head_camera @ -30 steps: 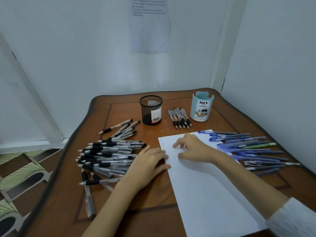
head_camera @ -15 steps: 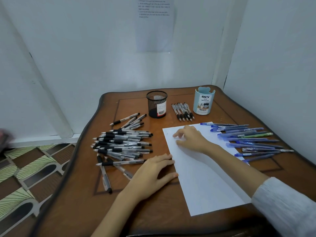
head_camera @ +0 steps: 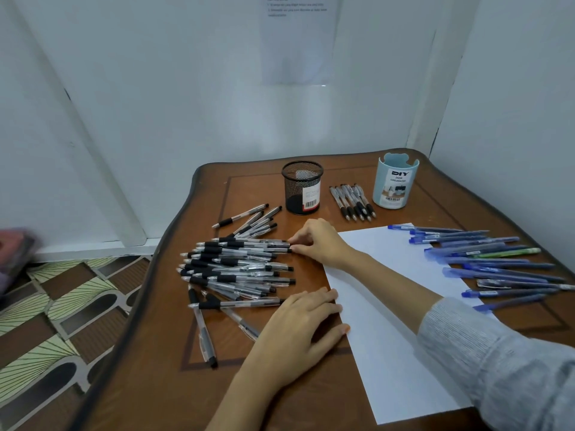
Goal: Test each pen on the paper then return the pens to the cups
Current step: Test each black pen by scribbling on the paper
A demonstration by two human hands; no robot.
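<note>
White walls corner a brown table (head_camera: 174, 384). Left hand (head_camera: 298, 325) lies flat, fingers straight, beside the paper (head_camera: 389, 353); right hand (head_camera: 317, 241) pinches the end of a black-grip pen (head_camera: 255, 242) atop the pen pile (head_camera: 236, 272). Blue pens (head_camera: 485, 262) line the right edge; mesh cup (head_camera: 301, 188) and blue cup (head_camera: 395, 185) stand at the far edge.

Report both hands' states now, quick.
Left hand: open, flat on the table, holding nothing.
Right hand: fingertips at the end of a black pen in the pile; whether it grips cannot be told.
</note>
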